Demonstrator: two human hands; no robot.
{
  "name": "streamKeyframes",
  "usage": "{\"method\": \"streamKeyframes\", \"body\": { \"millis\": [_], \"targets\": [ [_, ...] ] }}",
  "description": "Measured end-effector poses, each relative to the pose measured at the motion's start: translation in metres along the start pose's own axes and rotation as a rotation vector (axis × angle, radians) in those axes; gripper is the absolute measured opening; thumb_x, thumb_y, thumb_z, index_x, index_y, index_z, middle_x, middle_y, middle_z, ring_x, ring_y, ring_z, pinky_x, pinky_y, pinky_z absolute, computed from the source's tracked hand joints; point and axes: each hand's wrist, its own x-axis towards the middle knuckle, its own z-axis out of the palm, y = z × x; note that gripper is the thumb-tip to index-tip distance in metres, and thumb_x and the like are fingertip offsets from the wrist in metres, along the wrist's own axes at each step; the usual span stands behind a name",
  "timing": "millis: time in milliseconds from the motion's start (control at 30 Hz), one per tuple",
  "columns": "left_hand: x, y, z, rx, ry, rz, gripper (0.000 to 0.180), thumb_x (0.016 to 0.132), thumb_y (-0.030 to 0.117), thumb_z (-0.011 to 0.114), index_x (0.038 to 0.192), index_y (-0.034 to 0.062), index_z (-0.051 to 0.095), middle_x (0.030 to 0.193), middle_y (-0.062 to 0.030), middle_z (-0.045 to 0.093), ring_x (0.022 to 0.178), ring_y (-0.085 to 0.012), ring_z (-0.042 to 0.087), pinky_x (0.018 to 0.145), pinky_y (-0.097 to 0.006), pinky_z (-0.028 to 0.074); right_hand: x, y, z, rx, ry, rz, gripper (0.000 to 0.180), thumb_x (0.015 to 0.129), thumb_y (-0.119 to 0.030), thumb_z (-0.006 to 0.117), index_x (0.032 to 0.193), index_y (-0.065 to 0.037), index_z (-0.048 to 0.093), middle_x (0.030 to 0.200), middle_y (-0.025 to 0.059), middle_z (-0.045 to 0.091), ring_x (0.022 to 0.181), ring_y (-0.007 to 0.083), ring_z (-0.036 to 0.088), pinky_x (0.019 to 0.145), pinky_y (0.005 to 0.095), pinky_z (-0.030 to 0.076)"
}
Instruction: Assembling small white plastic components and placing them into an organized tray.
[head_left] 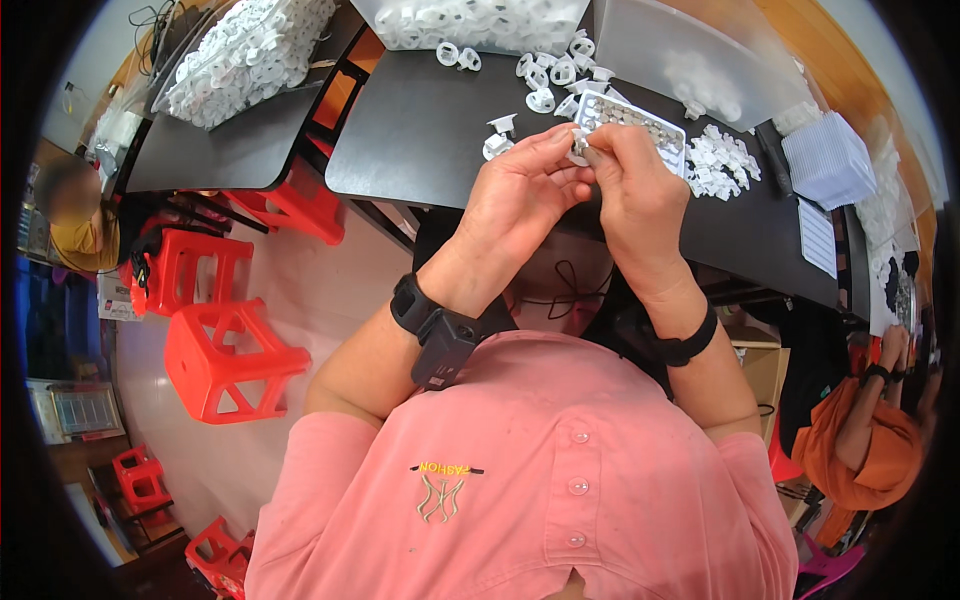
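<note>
Both my hands meet over the near edge of a dark table. My left hand pinches a small white plastic part between thumb and fingers. Thumb and index finger of my right hand close at the same part; whether they hold a separate small piece is hidden. Just beyond the right hand lies a white tray with rows of small metal pieces. Loose round white plastic parts are scattered behind the hands, and small white pieces are heaped right of the tray.
A clear bin of white parts stands at the back, with another translucent bin beside it. Stacked white trays are at the right. A large bag of white parts sits far left. Red stools stand on the floor; other people work at both sides.
</note>
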Motion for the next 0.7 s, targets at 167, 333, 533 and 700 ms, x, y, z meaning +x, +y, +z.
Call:
{"method": "streamKeyframes", "body": {
  "millis": [167,333,533,700],
  "targets": [
    [0.0,0.0,-0.004,0.045,-0.022,0.015,0.027,0.099,0.019,0.061,0.118,0.0001,0.062,0.103,-0.0095,0.065,0.093,-0.0212,0.061,0.083,-0.034,0.05,0.004,0.005,-0.009,0.438,-0.111,0.236,0.008,0.085,0.003,0.066,0.091,-0.001,0.065,0.085,0.0077,0.064,0.073,0.0186,0.066,0.066,0.0285,0.052],
    [0.0,-0.001,-0.001,0.064,0.001,0.022,0.028,0.099,0.018,0.062,0.119,-0.0013,0.061,0.103,-0.0104,0.064,0.09,-0.021,0.062,0.08,-0.034,0.052,0.006,0.007,-0.014,0.649,-0.175,0.459,0.006,0.084,0.003,0.068,0.09,0.001,0.067,0.086,0.0052,0.065,0.076,0.0127,0.065,0.07,0.0262,0.051],
    [0.0,-0.001,0.005,0.08,0.034,0.041,0.029,0.097,0.014,0.063,0.12,-0.0033,0.059,0.102,-0.0117,0.064,0.087,-0.0217,0.063,0.078,-0.034,0.052,0.008,0.011,-0.01,0.669,-0.175,0.521,0.006,0.082,0.002,0.071,0.088,0.001,0.068,0.084,0.004,0.064,0.073,0.0118,0.062,0.068,0.0265,0.049],
    [0.001,-0.002,0.003,0.128,0.044,0.044,0.026,0.099,0.017,0.062,0.118,-0.0009,0.061,0.105,-0.0107,0.063,0.089,-0.0216,0.063,0.078,-0.035,0.052,0.012,0.007,-0.01,0.487,-0.139,0.339,0.006,0.081,0.001,0.07,0.086,0.001,0.067,0.08,0.0059,0.061,0.069,0.0149,0.06,0.063,0.0287,0.046]
  ]
}}
